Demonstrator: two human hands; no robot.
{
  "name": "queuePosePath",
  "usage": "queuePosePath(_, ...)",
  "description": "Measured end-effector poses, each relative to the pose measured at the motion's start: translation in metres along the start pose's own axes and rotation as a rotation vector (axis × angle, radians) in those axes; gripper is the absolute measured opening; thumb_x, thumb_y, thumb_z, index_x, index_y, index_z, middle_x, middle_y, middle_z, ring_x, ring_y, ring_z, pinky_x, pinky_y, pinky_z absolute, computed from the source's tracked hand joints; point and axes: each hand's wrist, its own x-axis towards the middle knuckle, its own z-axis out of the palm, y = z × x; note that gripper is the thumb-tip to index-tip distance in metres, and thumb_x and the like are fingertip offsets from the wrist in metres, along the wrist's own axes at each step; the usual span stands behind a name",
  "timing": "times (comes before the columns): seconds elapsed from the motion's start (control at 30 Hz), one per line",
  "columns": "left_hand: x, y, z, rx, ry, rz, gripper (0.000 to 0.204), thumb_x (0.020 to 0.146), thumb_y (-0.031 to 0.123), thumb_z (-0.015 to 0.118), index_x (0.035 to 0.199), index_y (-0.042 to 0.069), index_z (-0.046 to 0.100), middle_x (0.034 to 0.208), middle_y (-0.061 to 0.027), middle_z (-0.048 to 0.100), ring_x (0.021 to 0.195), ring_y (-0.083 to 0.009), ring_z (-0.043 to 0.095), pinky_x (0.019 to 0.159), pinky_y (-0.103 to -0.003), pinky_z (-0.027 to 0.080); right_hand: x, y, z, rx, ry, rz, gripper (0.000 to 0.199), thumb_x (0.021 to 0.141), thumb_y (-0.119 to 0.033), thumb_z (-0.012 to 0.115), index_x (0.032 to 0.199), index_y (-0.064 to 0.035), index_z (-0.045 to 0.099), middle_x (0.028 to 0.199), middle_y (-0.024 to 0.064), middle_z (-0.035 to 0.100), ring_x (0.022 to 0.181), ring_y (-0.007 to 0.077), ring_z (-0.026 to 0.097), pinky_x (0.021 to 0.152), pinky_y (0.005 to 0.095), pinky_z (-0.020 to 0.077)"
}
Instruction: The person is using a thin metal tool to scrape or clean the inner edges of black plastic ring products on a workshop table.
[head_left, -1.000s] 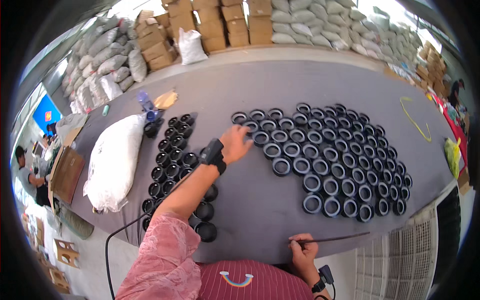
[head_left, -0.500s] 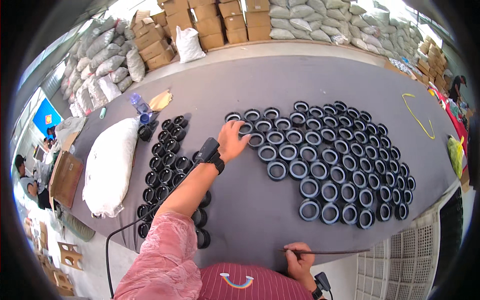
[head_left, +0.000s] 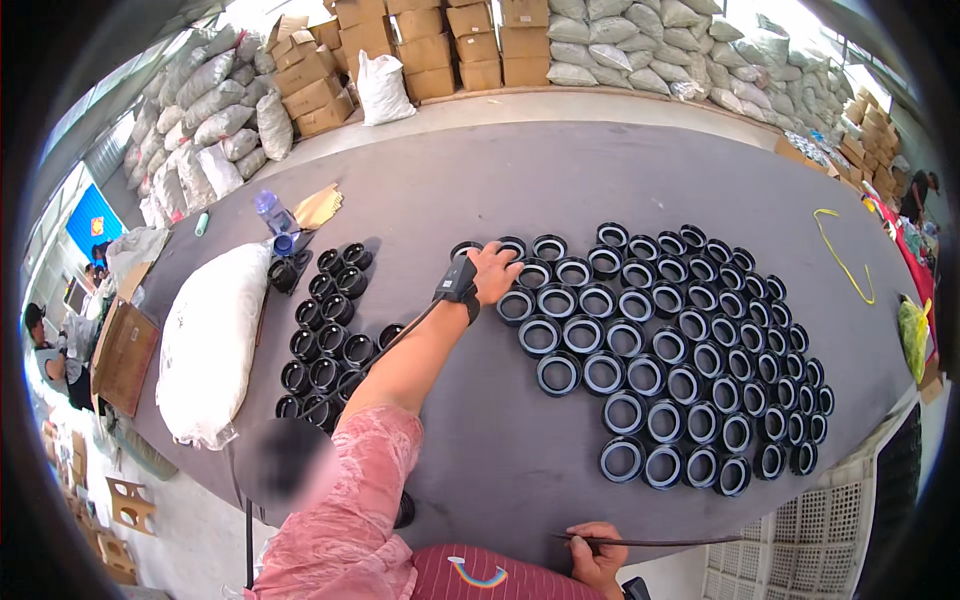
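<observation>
Black rings (head_left: 670, 362) with pale inner rims make one large group on the grey worktop (head_left: 480, 420), and from my distant place I take this group as the landmark. At its far left corner I see the left hand (head_left: 490, 272), with a dark device (head_left: 457, 285) strapped on the wrist. The fingers of this grip are a little spread and reach over the corner rings; I cannot tell if they pinch one of them or only touch. On the near side of the group I see the right hand (head_left: 597, 553), whose grip is closed and pinches a thin dark rod (head_left: 665, 543); the rod points rightward, apart from the rings.

To the left of the group, past the left forearm, I find a smaller set of black pieces (head_left: 331, 340), partly covered by the arm. Farther left of the group lies a full white sack (head_left: 212, 345), and beyond this sack's far end I notice a blue bottle (head_left: 272, 212) beside brown paper (head_left: 319, 207). To the right of the group lies a yellow strap (head_left: 845, 262). Well behind the group, past the worktop, I see stacked cardboard boxes (head_left: 425, 50).
</observation>
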Motion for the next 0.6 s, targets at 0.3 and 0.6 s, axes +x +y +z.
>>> queuePosePath(0.3, -0.022, 0.039, -0.011, -0.011, -0.08, -0.226, 0.05, 0.097, 0.048, 0.053, 0.128, 0.011, 0.067, 0.136, -0.0135, 0.059, 0.12, -0.0454, 0.058, 0.104, -0.058, 0.044, 0.002, -0.005, 0.002, -0.084, -0.031, -0.085, 0.011, 0.088, 0.005, 0.06, 0.098, -0.0002, 0.06, 0.094, 0.0152, 0.069, 0.074, 0.0156, 0.064, 0.069, 0.03, 0.0557)
queuePosePath(0.6, -0.089, 0.047, -0.014, 0.05, 0.061, -0.143, 0.046, 0.09, 0.047, 0.058, 0.114, 0.01, 0.073, 0.136, -0.0101, 0.061, 0.111, -0.0409, 0.062, 0.098, -0.052, 0.049, 0.006, -0.018, 0.01, -0.016, 0.044, 0.017, 0.008, 0.09, 0.003, 0.063, 0.098, 0.0001, 0.064, 0.087, 0.0078, 0.069, 0.072, 0.0116, 0.065, 0.067, 0.0261, 0.0534)
